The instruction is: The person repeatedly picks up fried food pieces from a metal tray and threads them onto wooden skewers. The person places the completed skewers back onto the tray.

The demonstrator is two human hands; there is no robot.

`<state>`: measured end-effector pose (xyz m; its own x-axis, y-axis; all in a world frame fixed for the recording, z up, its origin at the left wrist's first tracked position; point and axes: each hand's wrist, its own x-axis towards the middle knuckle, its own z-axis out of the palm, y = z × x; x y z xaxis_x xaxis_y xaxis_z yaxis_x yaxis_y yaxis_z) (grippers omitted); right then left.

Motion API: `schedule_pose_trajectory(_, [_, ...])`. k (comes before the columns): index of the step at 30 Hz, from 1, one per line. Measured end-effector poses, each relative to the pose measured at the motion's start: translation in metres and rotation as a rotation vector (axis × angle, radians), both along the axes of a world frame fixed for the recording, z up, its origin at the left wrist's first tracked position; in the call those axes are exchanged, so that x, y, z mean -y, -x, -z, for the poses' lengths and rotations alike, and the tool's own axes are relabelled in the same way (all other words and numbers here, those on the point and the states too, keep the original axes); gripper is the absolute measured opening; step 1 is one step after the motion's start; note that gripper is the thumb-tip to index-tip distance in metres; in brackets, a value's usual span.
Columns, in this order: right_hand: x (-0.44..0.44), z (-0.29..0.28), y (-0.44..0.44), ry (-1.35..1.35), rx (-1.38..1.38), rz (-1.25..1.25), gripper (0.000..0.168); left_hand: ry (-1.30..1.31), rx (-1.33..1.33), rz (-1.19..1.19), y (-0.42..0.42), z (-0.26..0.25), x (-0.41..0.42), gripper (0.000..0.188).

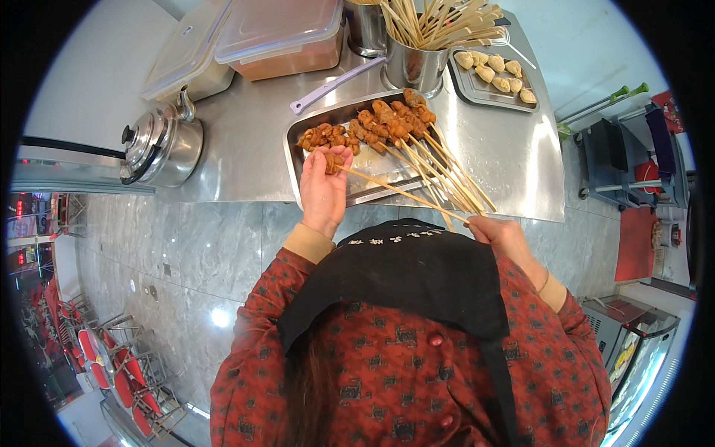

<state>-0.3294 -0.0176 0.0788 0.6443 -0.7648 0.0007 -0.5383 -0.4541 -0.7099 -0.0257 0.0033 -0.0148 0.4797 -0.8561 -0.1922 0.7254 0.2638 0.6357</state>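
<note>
My left hand [324,193] closes its fingers around a brown piece of food [334,163] on the tip of a bamboo skewer [402,194]. The skewer's other end is pinched in my right hand [499,234], near the table's front edge. Beneath and beside my left hand is a rectangular metal tray [291,167]. Several skewers threaded with brown, sauce-coloured food [391,120] lie in it, their bare sticks [447,173] reaching over its front right rim. Loose brown pieces [324,136] sit at the tray's left end.
On the steel table [246,145] stand a lidded metal kettle [167,145], two lidded plastic boxes [285,33] and metal canisters, one [413,67] full of bamboo skewers. A lilac plastic handle [335,86] lies behind the tray. A smaller tray [491,98] holds pale pieces at the right.
</note>
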Motion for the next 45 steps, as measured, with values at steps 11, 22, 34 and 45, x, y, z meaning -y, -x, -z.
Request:
schedule_pose_trajectory(11, [0.000, 0.004, 0.007, -0.047, 0.004, -0.032, 0.008, -0.026, -0.039, 0.040, 0.011, -0.004, -0.005, 0.022])
schedule_pose_trajectory(22, [-0.024, 0.020, 0.007, -0.524, 0.178, 0.056, 0.027, -0.125, -0.155, -0.079, 0.032, -0.016, 0.002, 0.020])
schedule_pose_trajectory(34, [-0.023, 0.006, -0.001, -0.650, 0.121, 0.059, 0.031, -0.041, -0.126, -0.072, 0.038, -0.021, -0.001, 0.019])
schedule_pose_trajectory(45, [-0.022, 0.008, 0.002, -0.585, 0.082, 0.069, 0.031, -0.044, -0.108, -0.035, 0.043, -0.015, -0.002, 0.021])
